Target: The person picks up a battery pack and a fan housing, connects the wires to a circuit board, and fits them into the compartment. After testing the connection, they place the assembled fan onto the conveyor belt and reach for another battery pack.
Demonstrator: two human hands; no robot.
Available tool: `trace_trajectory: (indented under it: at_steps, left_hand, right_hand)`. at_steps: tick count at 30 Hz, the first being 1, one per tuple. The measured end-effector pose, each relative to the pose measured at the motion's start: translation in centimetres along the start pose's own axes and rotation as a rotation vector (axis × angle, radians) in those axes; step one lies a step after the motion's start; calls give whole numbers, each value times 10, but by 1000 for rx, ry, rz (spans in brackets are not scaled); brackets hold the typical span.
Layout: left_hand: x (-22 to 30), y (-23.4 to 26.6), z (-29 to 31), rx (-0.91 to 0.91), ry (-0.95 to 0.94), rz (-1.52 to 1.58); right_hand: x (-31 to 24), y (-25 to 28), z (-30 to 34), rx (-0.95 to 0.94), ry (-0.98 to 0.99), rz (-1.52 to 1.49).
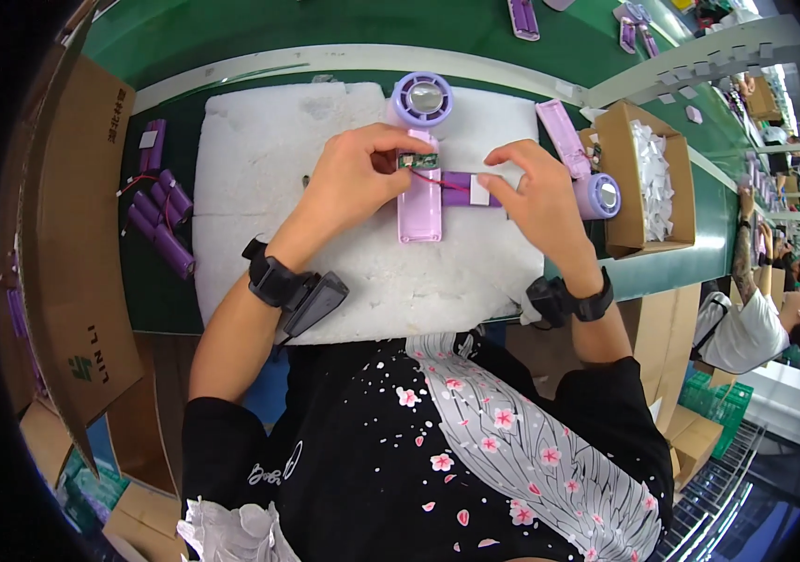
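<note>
A lilac handheld fan body (420,217) lies on a white foam board (269,140), its round fan head (402,110) pointing away from me. My left hand (348,173) pinches a small green circuit board (426,161) over the upper part of the open handle. Red wires run from the board to a purple battery pack (456,195), which lies crosswise to the right of the handle. A white square pad (479,190) sits on the pack. My right hand (550,201) is over the pack's right end, thumb by the pad, fingers apart.
Several purple battery packs (161,211) with wires lie at left beside a tall cardboard box (86,234). At right are another lilac fan (596,195), an open shell (561,136) and a carton of white pieces (688,192). A pale rail (344,56) borders the far green surface.
</note>
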State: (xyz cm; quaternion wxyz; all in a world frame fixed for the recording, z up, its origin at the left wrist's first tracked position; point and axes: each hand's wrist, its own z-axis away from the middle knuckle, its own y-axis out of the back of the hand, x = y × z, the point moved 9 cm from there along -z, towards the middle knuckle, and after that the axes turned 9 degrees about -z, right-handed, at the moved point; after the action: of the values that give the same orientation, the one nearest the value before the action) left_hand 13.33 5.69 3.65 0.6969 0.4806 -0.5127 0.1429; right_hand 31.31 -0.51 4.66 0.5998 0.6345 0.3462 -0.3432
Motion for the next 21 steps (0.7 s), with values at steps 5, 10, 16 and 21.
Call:
trace_trajectory:
  at_steps: [5,10,16,21]
  left_hand:
    - [3,9,3,97,-45,17]
    - [8,7,4,15,3,-13]
    - [11,9,2,19,0,2]
    - [14,10,4,12,-7,-19]
  right_hand:
    - [-46,-11,15,-43,405,204]
    - [-56,-23,21,-103,475,410]
    - [-60,-30,17,-141,452,584]
    - [-59,-16,16,-83,460,370]
